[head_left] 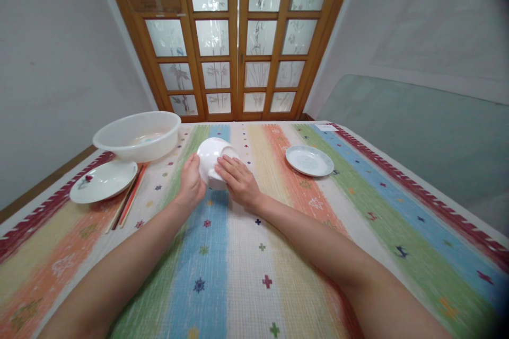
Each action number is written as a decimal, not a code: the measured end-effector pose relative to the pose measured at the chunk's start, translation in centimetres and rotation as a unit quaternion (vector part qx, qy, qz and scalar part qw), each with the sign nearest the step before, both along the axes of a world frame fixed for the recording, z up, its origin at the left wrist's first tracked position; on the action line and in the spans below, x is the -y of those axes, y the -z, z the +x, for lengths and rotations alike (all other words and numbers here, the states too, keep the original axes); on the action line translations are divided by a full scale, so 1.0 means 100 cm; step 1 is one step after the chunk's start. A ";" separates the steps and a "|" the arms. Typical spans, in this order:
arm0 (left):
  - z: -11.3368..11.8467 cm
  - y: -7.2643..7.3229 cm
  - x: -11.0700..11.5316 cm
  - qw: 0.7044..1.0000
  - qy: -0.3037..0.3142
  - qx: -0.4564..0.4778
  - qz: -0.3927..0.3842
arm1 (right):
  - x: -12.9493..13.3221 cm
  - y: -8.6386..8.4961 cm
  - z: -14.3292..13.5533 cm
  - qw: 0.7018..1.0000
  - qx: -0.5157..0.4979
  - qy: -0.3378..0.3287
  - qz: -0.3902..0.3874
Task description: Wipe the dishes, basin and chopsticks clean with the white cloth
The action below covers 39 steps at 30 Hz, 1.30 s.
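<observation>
A white bowl (209, 161) sits between the two hands over the middle of the cloth-covered bench (254, 275), tipped so that its foot ring faces away toward the right. The left hand (191, 183) has it by the left side, thumb outside and the other fingers mostly hidden behind, closed about the edge. The right hand (238, 179) lies over the outside near the foot, its fingers nearly straight and close together; the thumb is hidden, so I cannot tell whether they grip, nor whether anything is under them. Whether the bowl touches the bench is also unclear.

The step in hand looks like handling or rubbing the bowl's underside. It calls for a firm left hold and light, even pressure from the right, since smooth china could slip.

On the left, a flowered dish (105, 184) is near a wide plastic basin (163, 140), with chopsticks (128, 198) just beside the dish. A plate (309, 160) lies apart on the right.
</observation>
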<state>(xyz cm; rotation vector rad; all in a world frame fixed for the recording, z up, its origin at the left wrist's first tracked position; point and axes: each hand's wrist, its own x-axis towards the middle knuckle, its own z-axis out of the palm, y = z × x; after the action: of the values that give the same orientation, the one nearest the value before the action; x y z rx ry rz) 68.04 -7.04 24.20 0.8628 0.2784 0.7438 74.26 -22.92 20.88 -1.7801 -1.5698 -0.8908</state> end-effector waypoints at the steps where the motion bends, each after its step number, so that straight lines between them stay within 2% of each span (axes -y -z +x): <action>1: 0.000 -0.001 -0.002 1.000 0.001 0.004 -0.005 | 0.001 0.001 0.002 1.000 -0.001 0.010 -0.001; 7: 0.003 -0.001 -0.007 1.000 0.021 0.009 -0.021 | 0.007 0.013 0.013 0.997 -0.051 0.056 0.013; 11: 0.005 0.002 -0.010 1.000 0.012 -0.001 -0.028 | 0.008 0.019 0.023 0.996 -0.053 0.073 0.023; 15: 0.004 0.001 -0.009 0.999 0.009 -0.001 -0.031 | 0.007 0.015 0.033 0.994 -0.057 0.081 0.047; 21: -0.001 -0.003 0.000 1.000 -0.001 0.001 -0.011 | 0.003 0.005 0.029 0.979 -0.141 0.106 0.100; 31: -0.008 -0.008 0.011 0.998 0.000 -0.006 0.059 | 0.000 -0.012 0.006 0.967 -0.220 0.071 0.104; 35: -0.009 -0.008 0.012 0.997 0.004 -0.008 0.080 | 0.001 -0.010 0.008 0.975 -0.199 0.041 0.094; 39: -0.007 -0.007 0.006 0.998 -0.016 -0.003 0.060 | 0.002 -0.006 0.009 0.985 -0.158 0.010 0.063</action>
<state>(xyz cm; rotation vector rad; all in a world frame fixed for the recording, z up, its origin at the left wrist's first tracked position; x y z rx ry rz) 67.36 -7.65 24.91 0.9764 0.2549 0.7938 75.18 -23.09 21.47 -1.7509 -1.2680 -0.6629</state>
